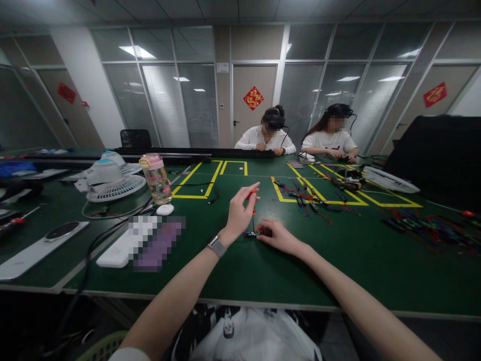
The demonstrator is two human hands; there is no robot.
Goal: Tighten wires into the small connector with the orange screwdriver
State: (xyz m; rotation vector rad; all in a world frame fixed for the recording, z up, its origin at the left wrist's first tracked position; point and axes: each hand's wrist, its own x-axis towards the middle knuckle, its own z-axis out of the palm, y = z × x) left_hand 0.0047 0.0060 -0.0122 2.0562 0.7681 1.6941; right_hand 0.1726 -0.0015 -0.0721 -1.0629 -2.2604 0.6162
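Under our left hand (238, 213), pinched shut on a red screwdriver (253, 200), sits a small board (251, 233); our right hand (276, 234) pins it, so we judge screw-driving underway, needing steady downward turning.

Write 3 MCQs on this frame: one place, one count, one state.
1. Where does the water bottle stand?
A. Left of the hands, beside a white fan
B. On the floor
C. In front of the two people opposite

2. How many other people sit across the green table?
A. None
B. Two
C. Five

3. What is the left hand doing?
A. Lying flat and empty on the table
B. Pinching a small red-handled screwdriver upright
C. Gripping the water bottle

Answers:
1 A: the pink-lidded bottle stands on the table, left of the hands, next to the fan.
2 B: two people in white tops sit at the far edge.
3 B: the fingers close on the tool, whose tip points down at a small part that the right hand steadies.
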